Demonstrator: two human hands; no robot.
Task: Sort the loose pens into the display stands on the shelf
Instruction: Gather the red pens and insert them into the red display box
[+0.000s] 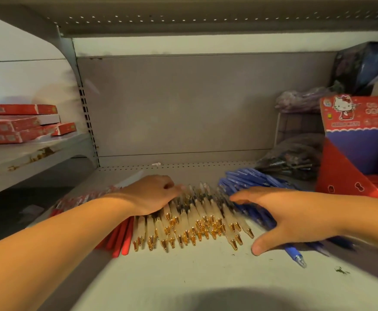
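Note:
Several loose pens lie side by side on the grey shelf (183,277). Cream pens with gold tips (197,223) fill the middle, red pens (121,237) lie on the left and blue pens (248,178) on the right. My left hand (148,195) rests on the left part of the cream pens, its fingers bent and touching them. My right hand (289,218) hovers spread over the blue pens, thumb near the shelf surface, holding nothing. A red cartoon-cat display stand (358,140) stands at the right edge, its tray partly cut off.
Clear bags of more pens (293,158) and dark packages (363,63) crowd the back right corner. Red flat boxes (17,124) are stacked on the neighbouring shelf to the left. A shelf board hangs close overhead. Bare shelf lies in front of the pens.

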